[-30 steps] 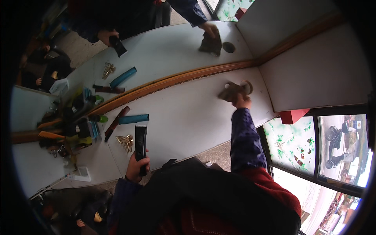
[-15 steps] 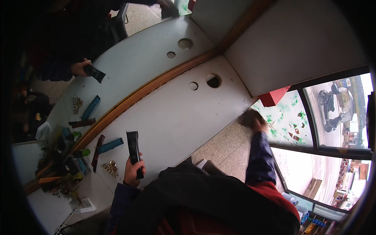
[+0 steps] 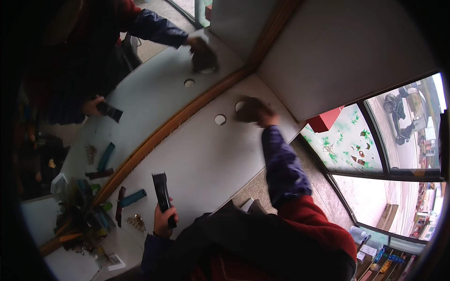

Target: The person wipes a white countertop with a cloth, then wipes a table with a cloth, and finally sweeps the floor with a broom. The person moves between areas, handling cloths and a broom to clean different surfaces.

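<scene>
My left hand [image 3: 164, 221] is wrapped round a black hair clipper [image 3: 161, 189], held upright with its blade end pointing away from me, low over the white counter [image 3: 206, 164]. Farther off to the right, my right hand [image 3: 269, 118] grips a dark brown cloth [image 3: 248, 109], blurred by motion. The cloth lies over the counter's far right part and partly covers the larger round hole. Beside it, the smaller round hole [image 3: 220, 120] shows fully. Left of the clipper rest a teal cylindrical thing [image 3: 134, 197], a dark red narrow thing [image 3: 120, 206] and a claw hair clip [image 3: 136, 223].
A mirror [image 3: 145, 100] with a brown wooden frame edge [image 3: 187, 112] runs along the counter's back and reflects my arms. Cluttered tools [image 3: 84, 215] stand at the left end. At right are a red box [image 3: 326, 121], windows and a shelf of goods [image 3: 382, 257].
My right hand has swung the cloth from beyond the counter's right edge, up and left onto the counter by the larger hole. The left hand still holds the clipper; the view has shifted slightly.
</scene>
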`<state>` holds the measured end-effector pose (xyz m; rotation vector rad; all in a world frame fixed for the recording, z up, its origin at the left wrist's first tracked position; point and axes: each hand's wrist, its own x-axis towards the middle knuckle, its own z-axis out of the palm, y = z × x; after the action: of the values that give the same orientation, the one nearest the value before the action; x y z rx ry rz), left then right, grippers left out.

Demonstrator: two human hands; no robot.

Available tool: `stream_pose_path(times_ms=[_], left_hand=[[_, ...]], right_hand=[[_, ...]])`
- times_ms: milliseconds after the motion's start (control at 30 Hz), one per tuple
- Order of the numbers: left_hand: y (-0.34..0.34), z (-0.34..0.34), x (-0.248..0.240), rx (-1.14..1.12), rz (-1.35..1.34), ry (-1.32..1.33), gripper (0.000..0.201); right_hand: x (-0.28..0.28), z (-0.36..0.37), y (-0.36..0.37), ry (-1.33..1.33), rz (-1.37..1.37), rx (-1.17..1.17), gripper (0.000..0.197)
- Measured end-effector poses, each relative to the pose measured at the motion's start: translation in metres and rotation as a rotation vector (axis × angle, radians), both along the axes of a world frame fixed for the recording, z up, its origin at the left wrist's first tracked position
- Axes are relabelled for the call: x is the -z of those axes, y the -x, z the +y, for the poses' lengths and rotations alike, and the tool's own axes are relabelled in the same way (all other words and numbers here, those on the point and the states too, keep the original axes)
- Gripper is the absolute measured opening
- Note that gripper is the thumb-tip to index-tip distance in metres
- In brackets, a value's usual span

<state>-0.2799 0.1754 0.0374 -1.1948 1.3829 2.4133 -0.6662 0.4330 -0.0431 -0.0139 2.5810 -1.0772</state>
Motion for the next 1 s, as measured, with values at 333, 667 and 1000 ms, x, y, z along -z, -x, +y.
stream_pose_path(times_ms=[333, 667, 1000], left_hand=[[0.044, 0.007, 0.005, 0.134, -0.005, 0.015, 0.036], [0.048, -0.004, 0.031, 0.126, -0.021, 0.08, 0.031], [0.061, -0.005, 0.081, -0.086, -0.064, 0.143, 0.016]], right_hand=[[0.086, -0.023, 0.105, -0.275, 0.32, 0.478, 0.033], [-0.02, 0.172, -0.117, 0.676, 0.377, 0.839, 0.019], [0.003, 0.148, -0.066, 0.073, 0.045, 0.278, 0.027]])
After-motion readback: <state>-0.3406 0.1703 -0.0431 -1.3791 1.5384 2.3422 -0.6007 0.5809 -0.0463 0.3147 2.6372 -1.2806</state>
